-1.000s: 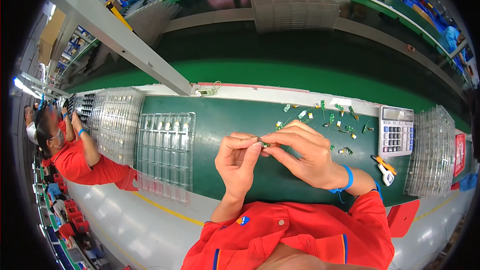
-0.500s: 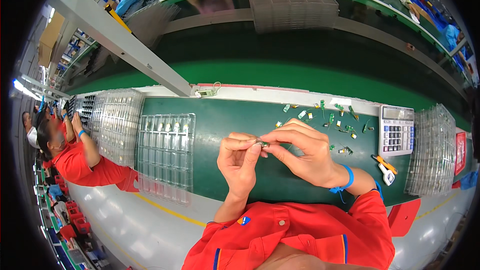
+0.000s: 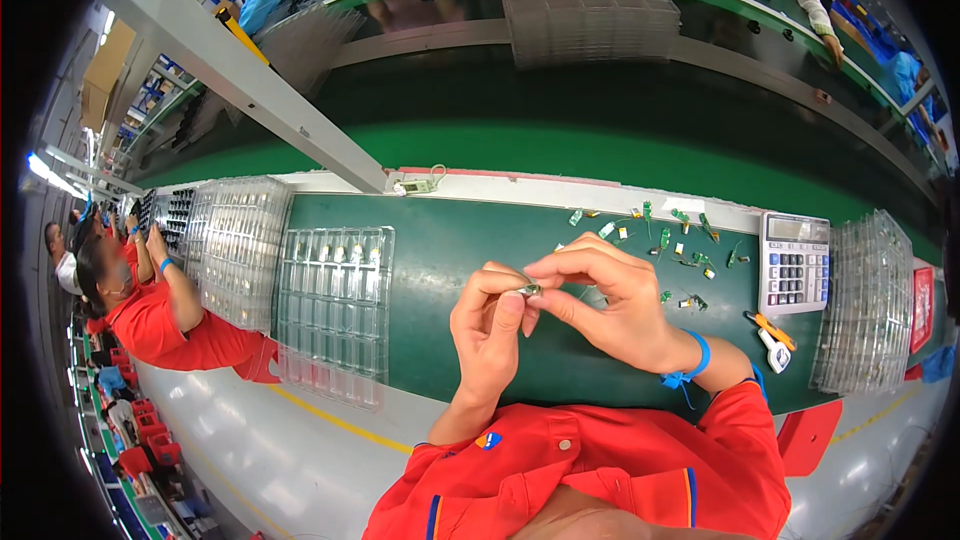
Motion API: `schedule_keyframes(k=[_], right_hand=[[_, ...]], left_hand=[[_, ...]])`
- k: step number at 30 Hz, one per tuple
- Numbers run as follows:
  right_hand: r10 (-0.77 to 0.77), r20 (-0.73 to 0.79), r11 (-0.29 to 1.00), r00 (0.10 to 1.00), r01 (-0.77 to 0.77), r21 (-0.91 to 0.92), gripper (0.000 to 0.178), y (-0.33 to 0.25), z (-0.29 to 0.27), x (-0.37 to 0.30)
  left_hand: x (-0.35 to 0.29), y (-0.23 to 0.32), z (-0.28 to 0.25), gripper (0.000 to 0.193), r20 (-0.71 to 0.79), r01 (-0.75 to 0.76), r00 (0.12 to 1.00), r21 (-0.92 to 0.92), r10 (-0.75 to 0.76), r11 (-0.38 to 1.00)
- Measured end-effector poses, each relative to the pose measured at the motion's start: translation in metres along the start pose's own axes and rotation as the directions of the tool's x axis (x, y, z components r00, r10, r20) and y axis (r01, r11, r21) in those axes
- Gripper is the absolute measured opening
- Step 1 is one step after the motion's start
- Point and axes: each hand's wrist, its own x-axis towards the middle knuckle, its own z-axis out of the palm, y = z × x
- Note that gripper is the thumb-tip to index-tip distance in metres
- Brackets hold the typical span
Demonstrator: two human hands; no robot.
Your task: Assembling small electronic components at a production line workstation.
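Above the green table point(image 3: 440, 230), my left hand point(image 3: 485, 330) pinches a small circuit board point(image 3: 529, 290) between thumb and forefinger. Meeting it from the right, my right hand point(image 3: 615, 305) has its thumb and fingertips closed on the same piece, a thin wire by the fingertips. Much of the board is covered by the fingers. To the left lies a clear plastic tray point(image 3: 333, 305) with small pieces in its far row of pockets. Several loose green boards with wires point(image 3: 690, 258) are scattered beyond my right hand.
A calculator point(image 3: 795, 262) stands at the right, with an orange-handled cutter point(image 3: 771, 330) and a white tool point(image 3: 774, 352) nearer me. Stacked clear trays point(image 3: 862, 300) flank it; another stack point(image 3: 235, 255) is at far left, beside a co-worker in red point(image 3: 165, 310).
Both hands have shifted slightly right, still pinching the small board, which has turned a little between the fingertips. Across the far bench, a person's arm has reached further in.
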Motion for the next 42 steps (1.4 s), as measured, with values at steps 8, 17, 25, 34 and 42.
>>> schedule_keyframes(k=[8, 17, 25, 34, 42], right_hand=[[-0.06, 0.013, 0.996, 0.998, 0.061, -0.059, 0.018, 0.002, 0.0, -0.002], [-0.077, 0.013, 0.996, 0.997, 0.077, -0.042, 0.018, 0.0, -0.001, -0.002], [-0.093, 0.044, 0.994, 0.995, 0.095, -0.045, 0.024, 0.001, 0.0, 0.003], [-0.165, 0.152, 0.985, 0.974, 0.156, 0.067, 0.024, 0.004, -0.003, 0.006], [-0.081, 0.2, 0.984, 0.977, 0.046, 0.174, 0.02, 0.005, -0.001, 0.001]], left_hand=[[-0.001, 0.007, 0.004, 0.013, 0.032, 0.138, 0.99, -0.244, -0.134, 0.96], [-0.001, 0.011, 0.004, 0.013, 0.058, 0.199, 0.98, -0.301, -0.191, 0.932], [-0.003, 0.013, 0.004, 0.011, 0.047, 0.262, 0.963, -0.365, -0.264, 0.893], [-0.009, 0.009, -0.004, 0.012, 0.219, 0.327, 0.944, -0.547, -0.245, 0.771], [-0.011, 0.005, 0.002, 0.021, 0.198, 0.403, 0.914, -0.54, -0.354, 0.739]])
